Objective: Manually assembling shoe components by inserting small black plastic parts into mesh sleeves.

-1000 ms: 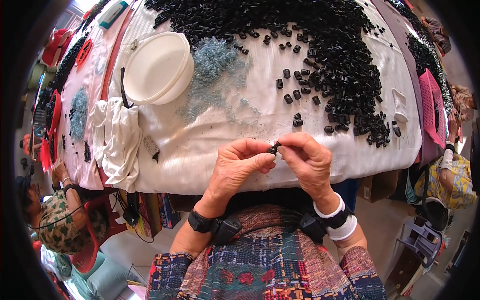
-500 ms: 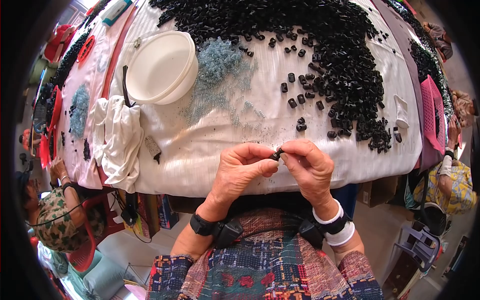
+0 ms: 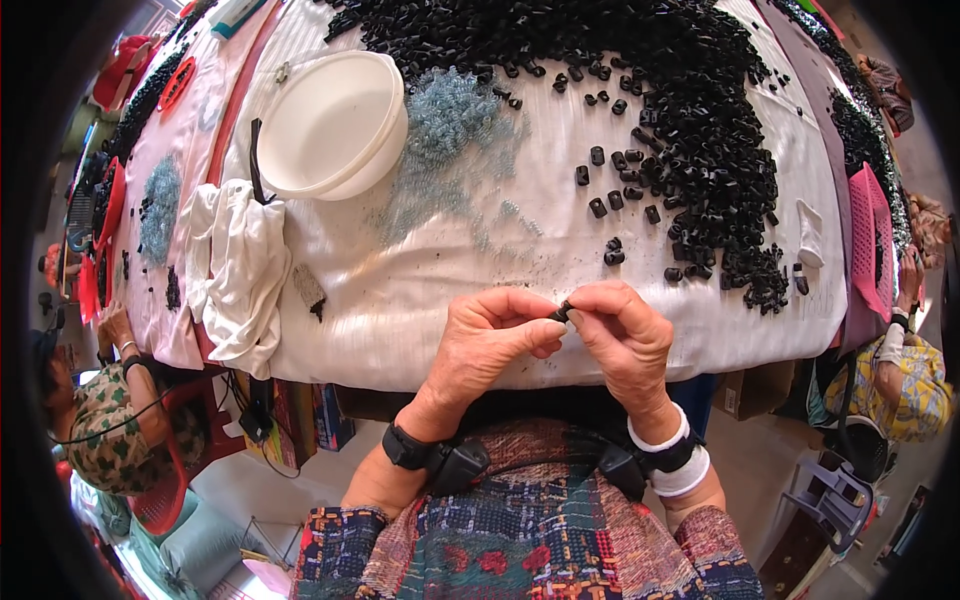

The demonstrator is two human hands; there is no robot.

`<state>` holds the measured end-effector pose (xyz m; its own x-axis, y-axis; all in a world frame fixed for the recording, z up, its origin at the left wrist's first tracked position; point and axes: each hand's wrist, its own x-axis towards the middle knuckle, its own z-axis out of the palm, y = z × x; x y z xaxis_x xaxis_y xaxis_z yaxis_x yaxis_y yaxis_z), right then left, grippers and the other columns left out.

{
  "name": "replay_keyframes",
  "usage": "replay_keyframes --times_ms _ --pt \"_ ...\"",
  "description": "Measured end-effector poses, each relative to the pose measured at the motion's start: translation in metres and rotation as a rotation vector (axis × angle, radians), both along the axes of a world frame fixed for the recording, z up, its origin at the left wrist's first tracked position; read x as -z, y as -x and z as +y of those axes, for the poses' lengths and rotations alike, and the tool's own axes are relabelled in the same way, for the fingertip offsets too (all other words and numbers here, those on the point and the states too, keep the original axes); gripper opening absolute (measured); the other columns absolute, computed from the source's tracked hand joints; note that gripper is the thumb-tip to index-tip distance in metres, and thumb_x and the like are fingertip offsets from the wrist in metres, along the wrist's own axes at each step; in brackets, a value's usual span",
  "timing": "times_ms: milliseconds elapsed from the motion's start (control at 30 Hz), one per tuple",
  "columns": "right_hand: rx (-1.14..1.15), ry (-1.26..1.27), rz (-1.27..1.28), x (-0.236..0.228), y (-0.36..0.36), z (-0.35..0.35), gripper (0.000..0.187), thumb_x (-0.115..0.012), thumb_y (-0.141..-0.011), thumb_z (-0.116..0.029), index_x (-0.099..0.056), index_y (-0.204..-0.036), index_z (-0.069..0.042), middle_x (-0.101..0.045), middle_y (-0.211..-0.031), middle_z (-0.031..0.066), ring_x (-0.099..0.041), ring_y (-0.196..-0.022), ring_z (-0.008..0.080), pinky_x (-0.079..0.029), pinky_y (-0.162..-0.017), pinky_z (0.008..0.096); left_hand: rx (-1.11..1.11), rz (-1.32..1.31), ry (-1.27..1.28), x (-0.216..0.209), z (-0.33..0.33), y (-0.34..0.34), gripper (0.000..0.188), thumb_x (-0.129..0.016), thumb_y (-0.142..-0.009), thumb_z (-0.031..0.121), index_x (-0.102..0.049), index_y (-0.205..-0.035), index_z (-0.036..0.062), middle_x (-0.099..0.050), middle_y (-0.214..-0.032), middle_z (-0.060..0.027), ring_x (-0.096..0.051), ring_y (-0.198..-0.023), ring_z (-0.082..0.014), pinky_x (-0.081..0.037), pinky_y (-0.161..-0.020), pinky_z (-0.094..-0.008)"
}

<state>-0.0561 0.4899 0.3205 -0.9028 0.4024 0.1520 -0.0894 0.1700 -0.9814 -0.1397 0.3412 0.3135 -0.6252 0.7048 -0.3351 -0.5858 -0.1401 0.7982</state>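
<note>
Left hand (image 3: 490, 335) and right hand (image 3: 630, 328) meet on a small black part (image 3: 563, 312)

And here it is, the small black part, held up between the fingertips above the near edge of the white tablecloth (image 3: 400, 345). It looks like hard plastic, so call it light and stiff, unlikely to bend or bruise. Its smooth faces may prove a little slippery, and being so tiny it could easily pop loose. The best hold would seem to be a thumb-and-forefinger pinch at each end, leaving the middle clear. Is it one piece or two fitted together? Too small to tell from here.

Now the hands! On the left, thumb and forefinger are closed in a pinch at the part's near side, the other fingers folded in beneath. On the right, thumb and forefinger nip the other end, the remaining fingers curled toward the palm. Neither hand is spread; the fingertips all but touch.

Beyond them, a few loose black pieces (image 3: 613, 252) sit just past the right hand, with a great black heap (image 3: 705, 160) behind. Up and to the left, a pile of pale-blue coils (image 3: 448, 112) lies beside a white bowl (image 3: 325, 125).
</note>
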Motion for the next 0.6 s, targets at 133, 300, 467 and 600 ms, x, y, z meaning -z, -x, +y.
replay_keyframes --times_ms 133,300,467,600 --pt "0.0 -0.071 -0.004 -0.001 0.001 0.003 0.018 -0.065 -0.075 0.007 -0.065 -0.089 -0.004 -0.063 -0.083 0.0051 -0.056 -0.069 0.0109 -0.044 -0.06 0.0228 0.006 -0.011 0.031 -0.002 -0.001 0.0 0.018 -0.071 -0.079 0.004 -0.064 -0.094 -0.0019 -0.066 -0.077 -0.0075 -0.063 -0.07 -0.0118 -0.052 -0.064 -0.0228" --pt "-0.048 -0.183 0.042 -0.006 0.004 0.003 0.017 -0.063 -0.075 0.009 -0.064 -0.088 -0.003 -0.063 -0.081 0.0075 -0.058 -0.066 0.0152 -0.047 -0.061 0.0249 0.029 -0.025 0.039 -0.005 -0.003 0.002 0.017 -0.071 -0.079 0.004 -0.064 -0.093 -0.0018 -0.066 -0.078 -0.0077 -0.064 -0.07 -0.0125 -0.052 -0.063 -0.023" --pt "-0.099 -0.267 0.083 -0.001 0.001 0.006 0.031 -0.062 -0.07 0.011 -0.059 -0.098 -0.001 -0.059 -0.089 0.009 -0.055 -0.072 0.0137 -0.045 -0.062 0.0239 0.037 -0.074 0.071 -0.01 0.002 0.005 0.015 -0.071 -0.079 0.006 -0.065 -0.091 -0.0006 -0.067 -0.08 -0.007 -0.063 -0.071 -0.0115 -0.052 -0.064 -0.0224" --pt "-0.115 -0.382 0.088 -0.01 0.002 0.004 0.036 -0.065 -0.065 0.005 -0.058 -0.099 -0.002 -0.058 -0.091 0.0126 -0.058 -0.073 0.0224 -0.049 -0.063 0.0306 0.05 -0.091 0.111 -0.013 0.003 0.007 0.015 -0.071 -0.08 0.01 -0.066 -0.091 0.0009 -0.067 -0.082 -0.0054 -0.062 -0.072 -0.0101 -0.052 -0.064 -0.0218"
